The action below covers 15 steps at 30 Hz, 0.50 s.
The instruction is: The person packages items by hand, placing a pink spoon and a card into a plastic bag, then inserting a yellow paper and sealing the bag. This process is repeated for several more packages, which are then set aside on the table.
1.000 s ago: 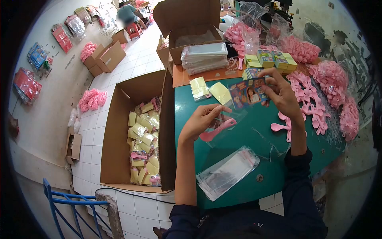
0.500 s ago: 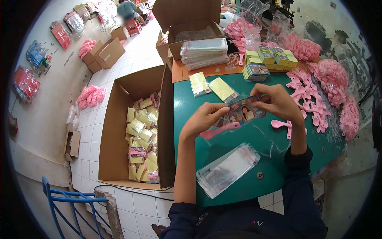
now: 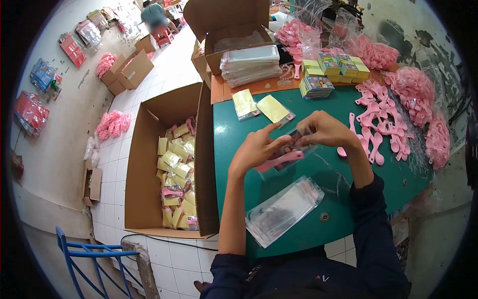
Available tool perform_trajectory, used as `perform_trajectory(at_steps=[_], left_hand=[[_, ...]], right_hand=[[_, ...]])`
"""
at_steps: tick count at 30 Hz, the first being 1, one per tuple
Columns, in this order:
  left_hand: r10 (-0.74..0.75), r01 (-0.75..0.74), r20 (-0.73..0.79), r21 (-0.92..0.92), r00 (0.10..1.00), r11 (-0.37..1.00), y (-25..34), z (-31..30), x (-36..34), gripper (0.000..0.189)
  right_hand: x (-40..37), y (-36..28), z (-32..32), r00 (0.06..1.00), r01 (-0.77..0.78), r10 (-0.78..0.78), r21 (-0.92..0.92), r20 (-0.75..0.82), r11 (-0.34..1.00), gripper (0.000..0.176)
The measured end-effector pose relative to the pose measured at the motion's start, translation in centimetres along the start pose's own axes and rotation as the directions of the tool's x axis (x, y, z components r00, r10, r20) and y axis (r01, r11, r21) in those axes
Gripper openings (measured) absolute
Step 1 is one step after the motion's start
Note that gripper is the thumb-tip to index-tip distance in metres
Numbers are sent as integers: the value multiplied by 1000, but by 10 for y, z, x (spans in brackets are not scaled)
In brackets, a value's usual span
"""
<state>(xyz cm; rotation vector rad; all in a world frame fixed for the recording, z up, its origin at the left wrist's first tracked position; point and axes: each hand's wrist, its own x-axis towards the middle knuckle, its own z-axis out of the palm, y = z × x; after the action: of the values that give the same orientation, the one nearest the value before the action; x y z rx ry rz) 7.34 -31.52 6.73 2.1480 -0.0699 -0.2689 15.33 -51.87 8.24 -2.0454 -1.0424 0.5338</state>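
A clear plastic bag [image 3: 275, 170] with a pink spoon [image 3: 285, 160] and a dark printed card [image 3: 298, 135] is held above the green table by both hands. My left hand [image 3: 259, 148] grips the bag's left side, thumb on top and index finger stretched out. Curled over the card's upper right part, my right hand [image 3: 326, 129] is closed on the bag and hides much of the card. Below them lies a stack of flat clear bags [image 3: 285, 212]. Two filled bags with yellow cards [image 3: 273, 109] rest beyond my left hand.
A large cardboard box [image 3: 142, 199] with many packed bags stands left of the green table [image 3: 234, 134]. Loose pink spoons [image 3: 376, 119] lie at right, and card stacks [image 3: 316, 87] at the back. A blue metal rail [image 3: 94, 251] is at lower left. A person [image 3: 153, 16] sits far off.
My right hand has moved left and down over the card, which is now mostly covered. The bag has tilted in my hands. The view has shifted slightly.
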Motion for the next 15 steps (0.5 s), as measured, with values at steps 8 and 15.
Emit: perform_trajectory(at_steps=[8,15], left_hand=[[282,-239,19,-478,959,845,-33,-28,-9,65],[249,-226,-12,-463,968,857,-22,-25,-10,67]], right_hand=[[1,6,-7,989,-25,76,368,-125,929,20],[2,8,-5,992,-32,76,379,-100,925,18]])
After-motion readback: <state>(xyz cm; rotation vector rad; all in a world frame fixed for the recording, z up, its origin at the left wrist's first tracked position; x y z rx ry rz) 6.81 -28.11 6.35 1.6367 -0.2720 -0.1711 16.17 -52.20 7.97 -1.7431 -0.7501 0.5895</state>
